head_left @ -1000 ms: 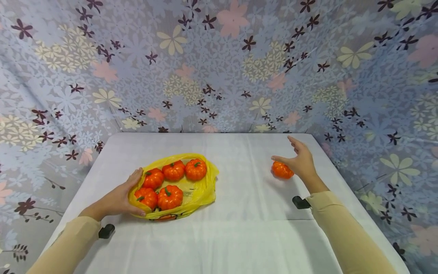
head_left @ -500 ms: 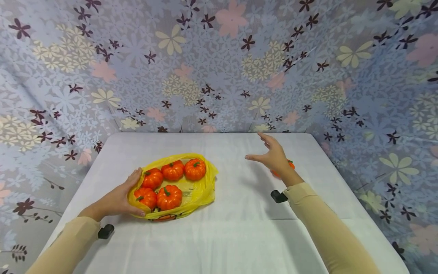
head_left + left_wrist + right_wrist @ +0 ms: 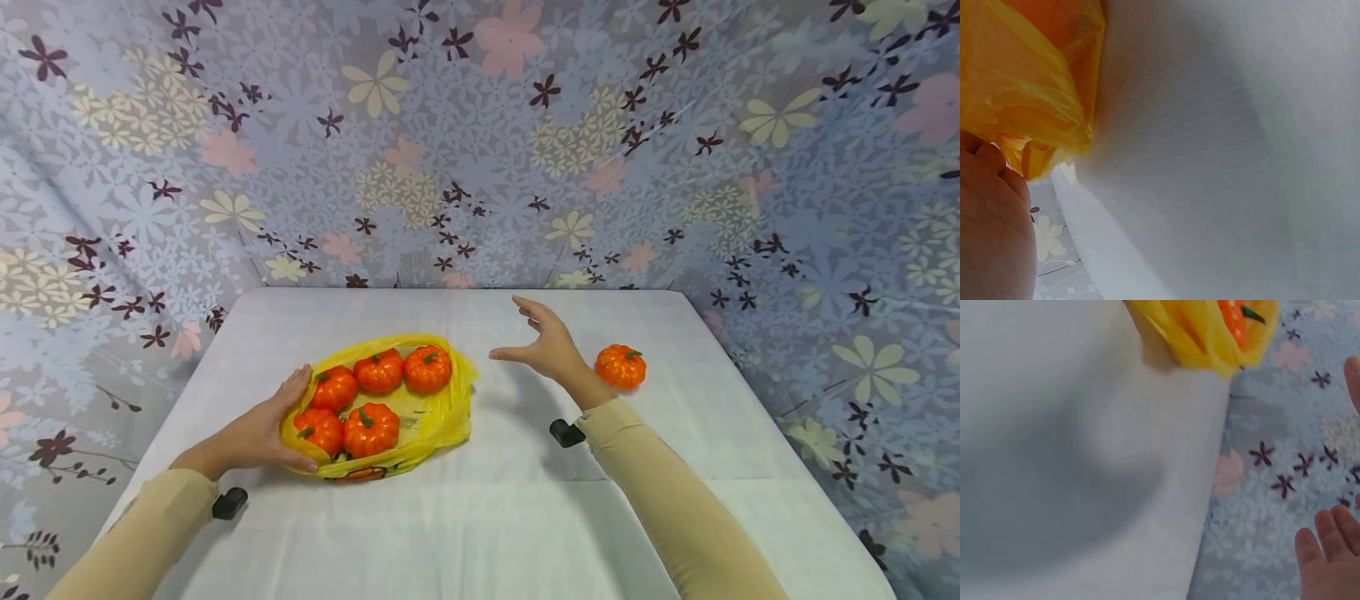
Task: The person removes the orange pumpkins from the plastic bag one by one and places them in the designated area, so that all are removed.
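At eight o'clock from the right hand (image 3: 553,348), its grip wide, is the yellow bag (image 3: 452,417) the left hand (image 3: 258,435) holds; near three o'clock is a loose pumpkin (image 3: 620,367).

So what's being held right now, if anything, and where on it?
The left hand holds the open yellow plastic bag at its left end; the right hand holds nothing.
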### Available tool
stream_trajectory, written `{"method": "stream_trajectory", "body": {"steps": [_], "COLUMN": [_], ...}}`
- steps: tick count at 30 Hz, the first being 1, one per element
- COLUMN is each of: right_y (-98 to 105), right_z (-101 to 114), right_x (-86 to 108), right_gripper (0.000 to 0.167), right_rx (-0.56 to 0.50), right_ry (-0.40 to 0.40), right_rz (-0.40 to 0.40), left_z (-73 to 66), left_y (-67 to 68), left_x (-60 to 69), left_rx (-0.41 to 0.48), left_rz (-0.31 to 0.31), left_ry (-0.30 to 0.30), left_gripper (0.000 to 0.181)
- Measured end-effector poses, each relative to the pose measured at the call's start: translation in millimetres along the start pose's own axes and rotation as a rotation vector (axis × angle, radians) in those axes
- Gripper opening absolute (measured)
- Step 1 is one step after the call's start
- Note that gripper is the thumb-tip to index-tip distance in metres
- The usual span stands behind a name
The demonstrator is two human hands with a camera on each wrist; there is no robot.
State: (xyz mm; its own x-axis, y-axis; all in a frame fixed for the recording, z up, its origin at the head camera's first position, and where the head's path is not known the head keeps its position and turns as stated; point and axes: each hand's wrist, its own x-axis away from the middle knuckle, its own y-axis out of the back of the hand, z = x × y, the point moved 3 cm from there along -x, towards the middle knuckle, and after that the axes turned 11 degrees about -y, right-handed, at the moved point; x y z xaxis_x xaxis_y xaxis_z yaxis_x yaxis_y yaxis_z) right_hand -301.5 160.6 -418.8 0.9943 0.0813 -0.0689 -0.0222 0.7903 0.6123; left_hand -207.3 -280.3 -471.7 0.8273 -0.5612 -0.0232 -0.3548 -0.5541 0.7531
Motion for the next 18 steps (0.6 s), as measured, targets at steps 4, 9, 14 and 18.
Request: {"method": "stream_trajectory", "body": {"steps": [4,9,14,18], "right_y": [-21,-44,-64,-79], "right_z": [5,12,18,21], "right_x": [-0.5,1.7,6.0,7.7], "right_gripper": [0.101,0.097,0.092,0.089], "right_rx": [-0.038,-0.048,-0.093,-0.117], "right_ry": [0.048,0.074,0.093,0.088], "right_rz": [0.064,0.123,0.17,0.216], "left_z": [0.9,0.5,0.9,1.2], "left_y": [0.2,-0.3,-0.3,-0.2], "left_x": [-0.1,-1.7,-1.3,-1.2], "left_rx": [-0.015,-0.021,-0.01,-0.012], "left_rz": [0.002,0.009,0.015,0.01], "left_ry": [0.002,0.009,0.012,0.008], "left_gripper": [0.141,0.141,0.141,0.141]}}
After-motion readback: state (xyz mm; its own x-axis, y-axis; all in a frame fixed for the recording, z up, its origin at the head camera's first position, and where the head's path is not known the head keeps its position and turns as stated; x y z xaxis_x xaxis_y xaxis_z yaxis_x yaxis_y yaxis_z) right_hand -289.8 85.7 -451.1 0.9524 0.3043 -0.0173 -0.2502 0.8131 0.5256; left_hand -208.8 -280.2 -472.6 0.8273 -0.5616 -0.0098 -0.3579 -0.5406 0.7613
